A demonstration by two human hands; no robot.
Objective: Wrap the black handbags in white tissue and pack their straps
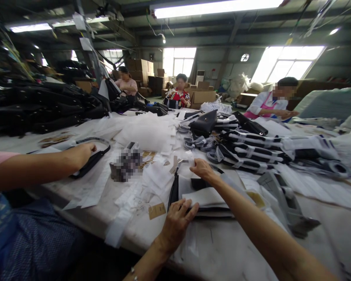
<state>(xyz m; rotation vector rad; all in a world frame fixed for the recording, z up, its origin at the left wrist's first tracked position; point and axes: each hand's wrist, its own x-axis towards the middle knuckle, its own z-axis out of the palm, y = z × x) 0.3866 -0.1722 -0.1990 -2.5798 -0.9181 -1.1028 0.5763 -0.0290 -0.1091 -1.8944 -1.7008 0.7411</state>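
A flat black bag lies on the table in front of me with a white paper sheet over it. My left hand rests on the bag's near edge, fingers spread flat on the paper. My right hand is at the bag's far edge with its fingers curled down over it, close to a small metal piece. A brown paper tag lies just left of my left hand.
A co-worker's hand reaches in from the left onto a black strap. White paper sheets cover the table's middle. An upright black handbag, wrapped straps and a pile of black bags lie beyond. Three people work at the far side.
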